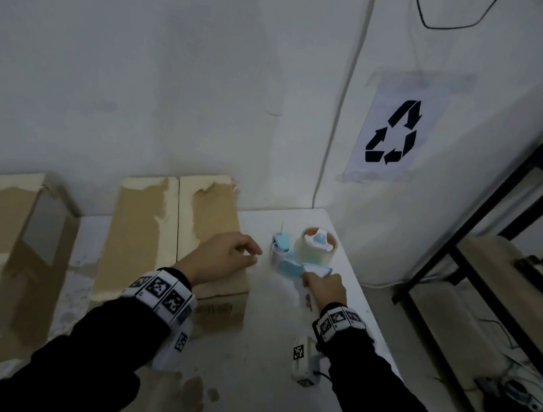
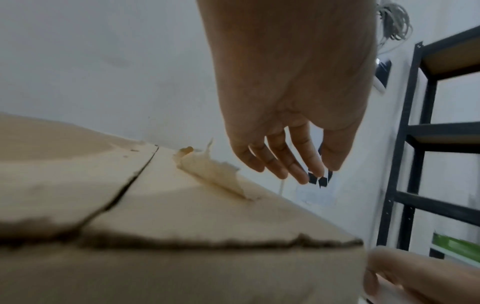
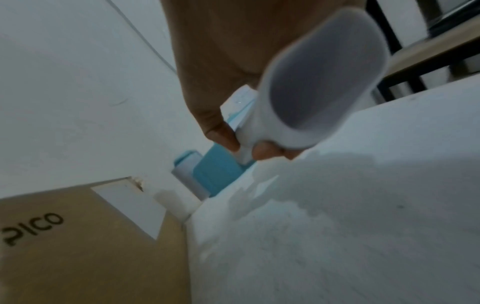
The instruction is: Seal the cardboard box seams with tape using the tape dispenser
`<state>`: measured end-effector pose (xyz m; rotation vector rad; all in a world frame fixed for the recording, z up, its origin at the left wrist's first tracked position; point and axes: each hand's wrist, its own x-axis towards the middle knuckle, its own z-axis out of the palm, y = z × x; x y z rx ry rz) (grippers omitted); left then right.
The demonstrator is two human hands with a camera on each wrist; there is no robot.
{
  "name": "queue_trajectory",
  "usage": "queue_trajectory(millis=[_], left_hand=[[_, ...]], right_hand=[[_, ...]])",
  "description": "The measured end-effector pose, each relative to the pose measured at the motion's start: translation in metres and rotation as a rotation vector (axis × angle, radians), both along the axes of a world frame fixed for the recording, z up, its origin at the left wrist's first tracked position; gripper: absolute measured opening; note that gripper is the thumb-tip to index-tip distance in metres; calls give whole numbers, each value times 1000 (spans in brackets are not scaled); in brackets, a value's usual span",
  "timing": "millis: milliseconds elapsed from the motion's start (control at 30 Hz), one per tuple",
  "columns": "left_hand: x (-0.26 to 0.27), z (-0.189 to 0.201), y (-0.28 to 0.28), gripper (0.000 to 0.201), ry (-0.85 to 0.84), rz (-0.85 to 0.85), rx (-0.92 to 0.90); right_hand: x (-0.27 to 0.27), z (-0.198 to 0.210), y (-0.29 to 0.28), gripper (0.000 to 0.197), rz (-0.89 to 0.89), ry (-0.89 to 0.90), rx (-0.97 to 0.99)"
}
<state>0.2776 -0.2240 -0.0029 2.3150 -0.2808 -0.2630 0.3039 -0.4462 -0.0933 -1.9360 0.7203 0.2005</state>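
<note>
A closed cardboard box [image 1: 171, 234] with torn, peeled top flaps stands on the white table [image 1: 280, 344]; its centre seam [image 2: 132, 181] runs bare between the flaps. My left hand [image 1: 226, 258] hovers over the box's right front corner, fingers [image 2: 285, 164] hanging relaxed, holding nothing. To the right lies a white and blue tape dispenser [image 1: 302, 254] with a clear tape roll [image 1: 318, 246]. My right hand [image 1: 325, 287] grips its white handle [image 3: 319, 82], fingers curled round it. The dispenser's blue head [image 3: 207, 172] points at the box side marked PICO [image 3: 33, 228].
A second, larger torn cardboard box [image 1: 1, 248] stands at the left. A white wall with a recycling sign [image 1: 395, 132] rises behind the table. A black metal shelf rack [image 1: 516, 236] stands to the right, with cables on the floor below.
</note>
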Motion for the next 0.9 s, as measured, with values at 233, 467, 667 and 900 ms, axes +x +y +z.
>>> queue_trajectory(millis=[233, 467, 667, 900], left_hand=[[25, 36, 15, 13, -28, 212, -361], [39, 86, 16, 25, 164, 456, -839], [35, 106, 10, 53, 329, 439, -1198], [23, 106, 18, 15, 282, 525, -1380]], right_hand=[[42, 68, 22, 16, -12, -400, 160], [58, 133, 56, 14, 66, -680, 299], [51, 147, 79, 15, 139, -746, 368], [40, 144, 86, 13, 223, -705, 582]])
